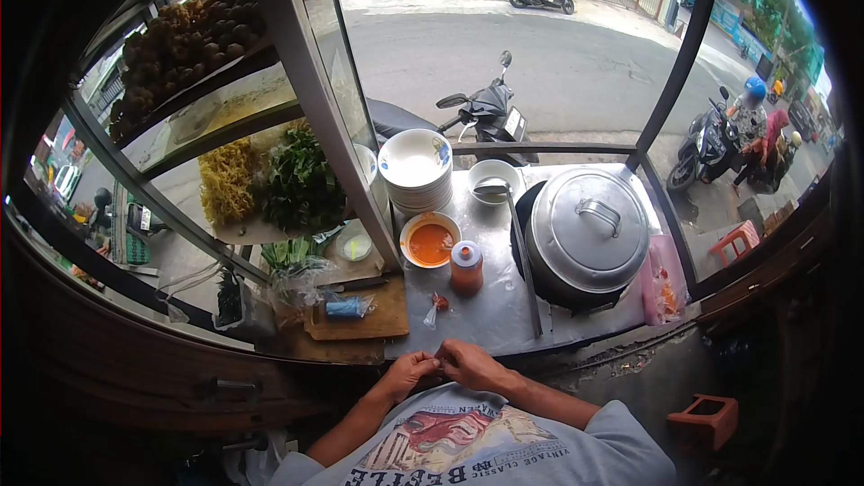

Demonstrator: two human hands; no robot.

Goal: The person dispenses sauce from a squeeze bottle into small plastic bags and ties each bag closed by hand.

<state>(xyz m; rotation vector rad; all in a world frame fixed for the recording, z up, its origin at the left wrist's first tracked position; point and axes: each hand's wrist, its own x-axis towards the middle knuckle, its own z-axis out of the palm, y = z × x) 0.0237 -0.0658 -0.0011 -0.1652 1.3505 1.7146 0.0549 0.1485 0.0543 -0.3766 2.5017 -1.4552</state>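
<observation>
My left hand (416, 372) and my right hand (468, 364) meet in front of my shirt, by the counter's near edge. Both have the fingers pinched together, and whatever lies between them is too small or hidden to name. Just beyond them on the metal counter (427, 328) lies a small tied plastic bag (436, 308) with red sauce inside. An orange sauce bottle (466, 268) stands behind it, beside a bowl of orange-red sauce (430, 241).
A large lidded pot (587, 229) stands right, with a long-handled ladle (524, 256) alongside. Stacked bowls (415, 162) are at the back. Left are a cutting board (364, 315) with a blue plastic packet (349, 307), and a glass case holding noodles (225, 182) and greens (301, 175).
</observation>
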